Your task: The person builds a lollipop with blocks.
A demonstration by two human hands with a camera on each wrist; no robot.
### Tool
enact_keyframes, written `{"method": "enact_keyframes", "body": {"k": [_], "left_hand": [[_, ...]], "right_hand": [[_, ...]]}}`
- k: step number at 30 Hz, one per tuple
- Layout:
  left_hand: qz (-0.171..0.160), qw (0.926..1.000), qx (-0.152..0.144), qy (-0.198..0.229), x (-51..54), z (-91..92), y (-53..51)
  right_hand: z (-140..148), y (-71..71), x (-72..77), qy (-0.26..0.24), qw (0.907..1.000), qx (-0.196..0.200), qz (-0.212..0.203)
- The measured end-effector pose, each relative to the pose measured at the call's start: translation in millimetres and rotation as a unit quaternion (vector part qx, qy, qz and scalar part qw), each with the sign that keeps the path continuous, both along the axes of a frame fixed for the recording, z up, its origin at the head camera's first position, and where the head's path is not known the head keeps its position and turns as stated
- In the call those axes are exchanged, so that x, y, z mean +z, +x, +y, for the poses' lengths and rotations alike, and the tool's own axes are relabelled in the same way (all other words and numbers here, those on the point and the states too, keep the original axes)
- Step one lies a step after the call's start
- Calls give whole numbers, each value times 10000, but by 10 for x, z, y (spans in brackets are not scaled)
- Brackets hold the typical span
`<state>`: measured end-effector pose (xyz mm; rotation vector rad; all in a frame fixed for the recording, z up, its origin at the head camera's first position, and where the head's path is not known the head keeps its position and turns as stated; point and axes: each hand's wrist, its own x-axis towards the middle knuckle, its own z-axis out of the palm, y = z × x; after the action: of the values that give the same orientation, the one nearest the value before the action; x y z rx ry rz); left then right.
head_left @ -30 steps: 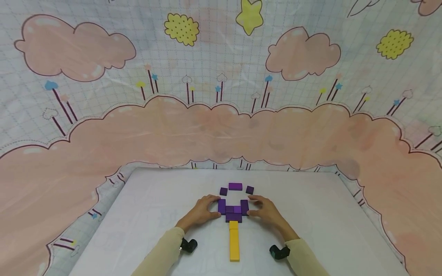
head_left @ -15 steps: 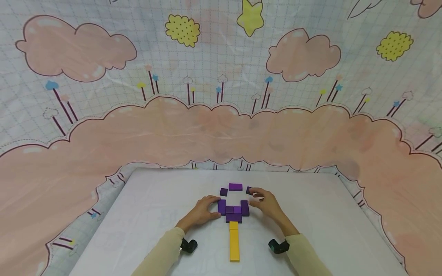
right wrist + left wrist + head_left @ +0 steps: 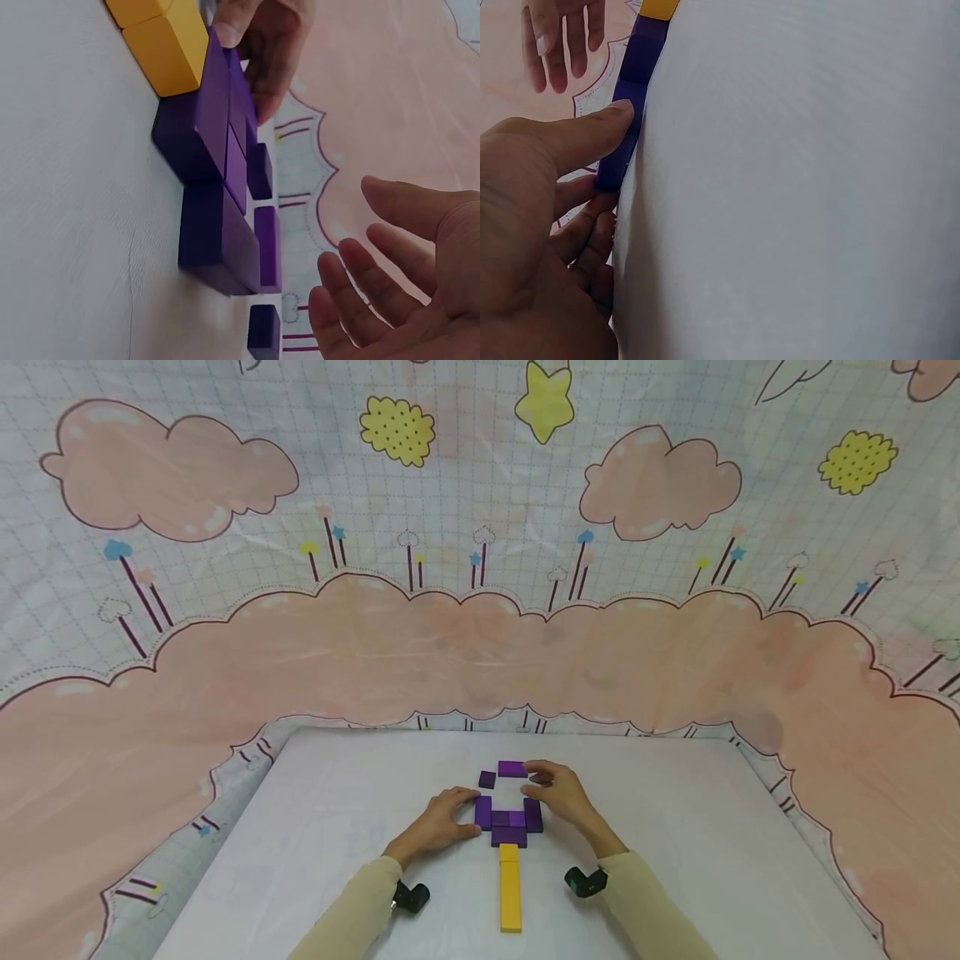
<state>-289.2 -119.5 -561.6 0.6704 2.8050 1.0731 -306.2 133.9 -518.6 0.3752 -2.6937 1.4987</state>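
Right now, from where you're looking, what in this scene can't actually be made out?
- Head view: the small dark block is mostly covered by the right hand.
- Head view: the sleeves are cut off by the bottom edge.
- Left wrist view: the left hand hides part of the purple block it holds.
- Right wrist view: the yellow row is cut off by the top edge.

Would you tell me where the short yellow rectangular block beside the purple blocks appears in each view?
Head: short yellow rectangular block, lower middle, just below the purple rectangular blocks.
Left wrist: yellow block, cut off by the top edge, left of centre.
Right wrist: yellow block, upper left.
Shared landmark: the left hand, touching a purple block in all three.
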Motion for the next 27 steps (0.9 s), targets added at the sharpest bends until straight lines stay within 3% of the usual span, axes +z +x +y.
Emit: {"method": "enact_keyframes", "body": {"k": [9, 13, 18, 27], "left_hand": [[-117, 9999, 26, -19, -15, -10, -11], [-70, 10000, -13, -69, -13, -17, -16], [-47, 10000, -24, -31, -12, -22, -7], [6, 10000, -75, 8, -15, -26, 10]], "right_hand": [[-167, -87, 12, -31, 9994, 320, -108], [-226, -105, 38, 99, 9988, 466, 121], [-310, -162, 11, 119, 9992, 380, -48], [-403, -302, -54, 763, 9960, 332, -330]]}}
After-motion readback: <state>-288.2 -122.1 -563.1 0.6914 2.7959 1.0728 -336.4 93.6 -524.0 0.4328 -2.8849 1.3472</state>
